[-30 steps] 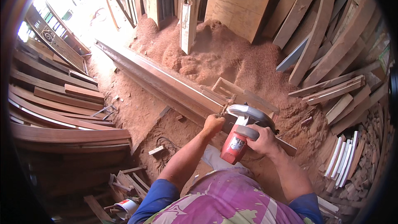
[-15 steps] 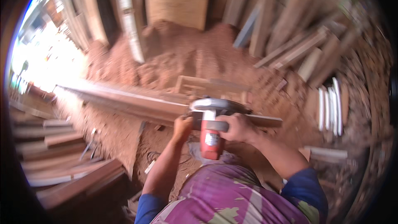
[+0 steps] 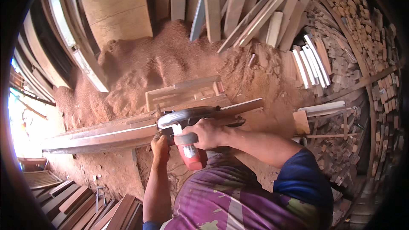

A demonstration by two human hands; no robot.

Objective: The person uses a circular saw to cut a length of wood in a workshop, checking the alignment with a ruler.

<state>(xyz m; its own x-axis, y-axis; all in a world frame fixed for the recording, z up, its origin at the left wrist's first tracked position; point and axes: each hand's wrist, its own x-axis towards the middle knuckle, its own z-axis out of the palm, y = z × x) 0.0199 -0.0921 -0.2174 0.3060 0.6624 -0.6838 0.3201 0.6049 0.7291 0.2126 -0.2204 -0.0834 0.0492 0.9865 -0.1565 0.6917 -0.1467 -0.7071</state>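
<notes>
Got the right hand (image 3: 206, 133) curled in a solid grip, with the right forearm (image 3: 264, 145) slanting in from the right. Also got the left hand (image 3: 160, 148) curled up nearby, with the left forearm (image 3: 156, 189) pretty much straight ahead.

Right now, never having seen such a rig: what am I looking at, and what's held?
No robot: a person's bare hands, seen by a fisheye camera worn on the head, looking down, so straight edges bend. The right hand grips the handle of a red power saw. The left hand is at the saw's left side; its exact grip is hard to see. The saw is set over a long timber, with a wooden frame and reddish sawdust beyond.
</notes>
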